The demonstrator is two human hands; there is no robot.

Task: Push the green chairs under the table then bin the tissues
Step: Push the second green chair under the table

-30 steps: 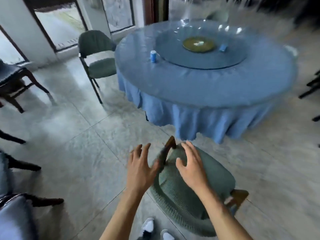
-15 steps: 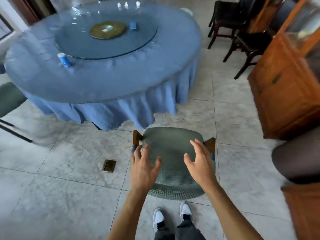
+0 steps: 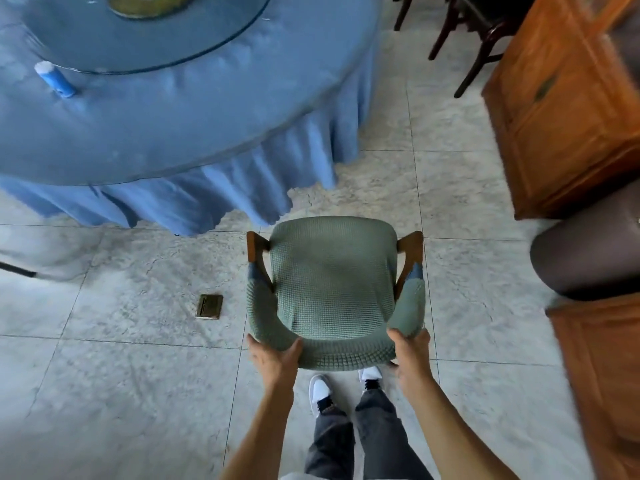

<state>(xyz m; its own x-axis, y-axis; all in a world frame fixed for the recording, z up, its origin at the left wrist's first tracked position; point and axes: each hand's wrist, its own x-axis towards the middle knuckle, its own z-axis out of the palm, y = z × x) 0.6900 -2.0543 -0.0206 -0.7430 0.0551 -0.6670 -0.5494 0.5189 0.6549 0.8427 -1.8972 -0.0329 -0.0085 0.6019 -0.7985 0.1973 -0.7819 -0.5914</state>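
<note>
Gripping the curved back of the green chair (image 3: 332, 289) with left hand (image 3: 273, 355) and right hand (image 3: 410, 353), standing just short of the blue-draped worktop (image 3: 180, 133), tissues possibly on its far, blurred centre.

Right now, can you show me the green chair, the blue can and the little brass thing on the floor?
green chair (image 3: 332, 285), head view, seat middle.
blue can (image 3: 55, 79), head view, its side.
brass floor plate (image 3: 209, 306), head view, its centre.

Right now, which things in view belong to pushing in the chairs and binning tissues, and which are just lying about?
Part of the job:
green chair, gripped at its backrest by the left hand and the right hand
round table with the blue tablecloth

Just lying about:
blue can
brass floor plate
wooden cabinet
dark chairs
</note>
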